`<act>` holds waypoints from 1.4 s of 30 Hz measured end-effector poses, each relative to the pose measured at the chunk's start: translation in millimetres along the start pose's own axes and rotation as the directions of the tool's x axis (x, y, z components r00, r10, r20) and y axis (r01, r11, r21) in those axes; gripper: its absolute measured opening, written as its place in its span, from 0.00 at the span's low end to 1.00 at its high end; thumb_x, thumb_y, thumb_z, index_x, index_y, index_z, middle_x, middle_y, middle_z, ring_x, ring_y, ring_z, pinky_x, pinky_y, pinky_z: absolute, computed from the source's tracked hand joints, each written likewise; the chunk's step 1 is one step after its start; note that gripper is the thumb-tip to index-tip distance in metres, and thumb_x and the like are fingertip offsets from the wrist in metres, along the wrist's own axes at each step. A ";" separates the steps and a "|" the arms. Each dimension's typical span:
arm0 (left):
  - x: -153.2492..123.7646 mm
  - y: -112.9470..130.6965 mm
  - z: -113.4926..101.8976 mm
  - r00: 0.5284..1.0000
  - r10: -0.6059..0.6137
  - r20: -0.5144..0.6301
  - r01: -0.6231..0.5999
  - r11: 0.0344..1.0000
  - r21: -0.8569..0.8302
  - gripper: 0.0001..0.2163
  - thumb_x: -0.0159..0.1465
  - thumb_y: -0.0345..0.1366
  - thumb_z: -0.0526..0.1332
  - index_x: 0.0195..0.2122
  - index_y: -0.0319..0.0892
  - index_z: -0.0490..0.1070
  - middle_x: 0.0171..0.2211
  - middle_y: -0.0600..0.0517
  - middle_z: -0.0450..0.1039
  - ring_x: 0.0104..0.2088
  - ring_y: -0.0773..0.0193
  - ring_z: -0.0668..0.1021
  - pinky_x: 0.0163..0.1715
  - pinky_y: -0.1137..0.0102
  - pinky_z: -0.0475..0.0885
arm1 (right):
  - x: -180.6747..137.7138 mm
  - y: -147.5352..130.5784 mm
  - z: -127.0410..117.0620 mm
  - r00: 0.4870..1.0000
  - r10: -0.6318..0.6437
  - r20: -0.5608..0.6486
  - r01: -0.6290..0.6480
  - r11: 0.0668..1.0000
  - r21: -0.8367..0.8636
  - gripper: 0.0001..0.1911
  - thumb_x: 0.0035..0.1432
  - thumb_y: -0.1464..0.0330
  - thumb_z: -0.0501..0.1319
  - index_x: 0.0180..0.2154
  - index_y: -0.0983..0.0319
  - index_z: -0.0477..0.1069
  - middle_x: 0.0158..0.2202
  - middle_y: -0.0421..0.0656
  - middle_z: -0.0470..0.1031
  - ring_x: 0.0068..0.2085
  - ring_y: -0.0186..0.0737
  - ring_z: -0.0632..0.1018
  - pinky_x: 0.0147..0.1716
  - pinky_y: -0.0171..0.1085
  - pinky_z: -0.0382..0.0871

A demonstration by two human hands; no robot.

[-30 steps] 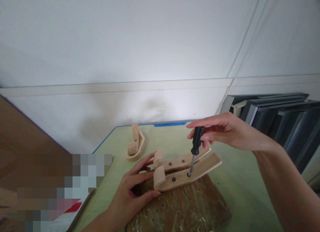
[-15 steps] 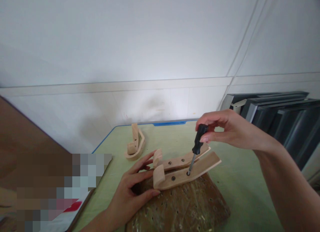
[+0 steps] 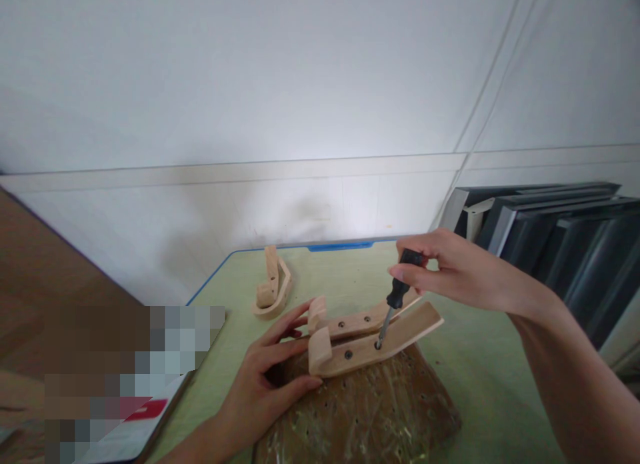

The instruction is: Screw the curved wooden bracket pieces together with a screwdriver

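Note:
My right hand [image 3: 440, 267] is closed around the black handle of a screwdriver [image 3: 399, 291]. The screwdriver leans, its tip in the right-hand screw hole of the nearer wooden hook [image 3: 363, 354]. A second wooden hook [image 3: 353, 326] lies side by side behind it; dark screw heads show in both. My left hand [image 3: 265, 374] grips the hooks at their curled left ends, thumb on the near side and fingers behind. Beneath the hooks is a brown block [image 3: 360, 411] wrapped in clear film and dotted with small holes.
Another pair of wooden hooks [image 3: 273, 287] stands at the back left of the green table [image 3: 500, 384]. A white wall [image 3: 310, 117] rises behind the table. Dark panels [image 3: 560, 237] lean on the right. A partly blurred white-and-red item [image 3: 150, 411] is at the left.
My right hand's fingers have shifted around the screwdriver handle, with the wrist turned. The screwdriver tip stays in the same hole. My left hand and the hooks keep their place.

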State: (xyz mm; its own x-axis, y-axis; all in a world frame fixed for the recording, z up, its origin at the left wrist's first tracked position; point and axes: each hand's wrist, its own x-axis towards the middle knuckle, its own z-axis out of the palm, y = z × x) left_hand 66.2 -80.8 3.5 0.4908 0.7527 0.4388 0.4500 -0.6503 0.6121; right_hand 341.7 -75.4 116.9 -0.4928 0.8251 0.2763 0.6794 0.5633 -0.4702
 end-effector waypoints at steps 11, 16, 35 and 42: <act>-1.0 -0.3 -2.2 1.000 -0.009 0.021 0.009 0.999 0.032 0.14 0.51 0.37 0.65 0.40 0.49 0.74 0.57 0.48 0.59 0.47 0.53 0.72 0.45 0.60 0.70 | -1.1 -0.1 3.3 0.999 0.018 -0.039 -0.018 1.000 0.000 0.19 0.55 0.58 0.54 0.19 0.64 0.63 0.16 0.34 0.52 0.19 0.27 0.55 0.15 0.30 0.47; 0.5 0.7 -2.8 1.000 0.002 0.024 -0.002 1.000 0.011 0.15 0.50 0.37 0.65 0.41 0.50 0.73 0.58 0.49 0.58 0.48 0.54 0.72 0.45 0.61 0.69 | -1.2 -2.9 -0.1 0.992 -0.114 -0.056 0.121 0.982 0.142 0.08 0.54 0.64 0.58 0.32 0.63 0.68 0.26 0.38 0.69 0.23 0.28 0.66 0.20 0.29 0.60; -2.0 -0.2 -2.4 1.000 -0.005 0.023 0.004 1.000 0.017 0.16 0.51 0.37 0.65 0.42 0.50 0.73 0.57 0.48 0.59 0.47 0.54 0.72 0.45 0.60 0.69 | -9.4 5.9 -16.8 0.988 -0.125 -0.086 0.138 0.977 0.162 0.11 0.53 0.68 0.60 0.40 0.59 0.74 0.34 0.41 0.78 0.31 0.35 0.77 0.29 0.29 0.69; -0.6 -0.5 -2.5 1.000 -0.010 0.023 0.009 0.999 0.034 0.14 0.51 0.37 0.65 0.40 0.47 0.74 0.57 0.47 0.59 0.48 0.54 0.71 0.46 0.61 0.69 | -9.9 6.8 -17.2 0.988 -0.116 -0.100 0.134 0.970 0.203 0.08 0.51 0.67 0.62 0.35 0.61 0.74 0.30 0.42 0.77 0.29 0.35 0.76 0.26 0.31 0.67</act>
State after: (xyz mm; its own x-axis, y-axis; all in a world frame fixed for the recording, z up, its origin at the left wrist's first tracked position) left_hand 63.8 -80.7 4.5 0.5036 0.7563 0.4175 0.4797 -0.6468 0.5929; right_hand 360.6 -79.0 125.4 -0.5111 0.7545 0.4118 0.4826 0.6483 -0.5889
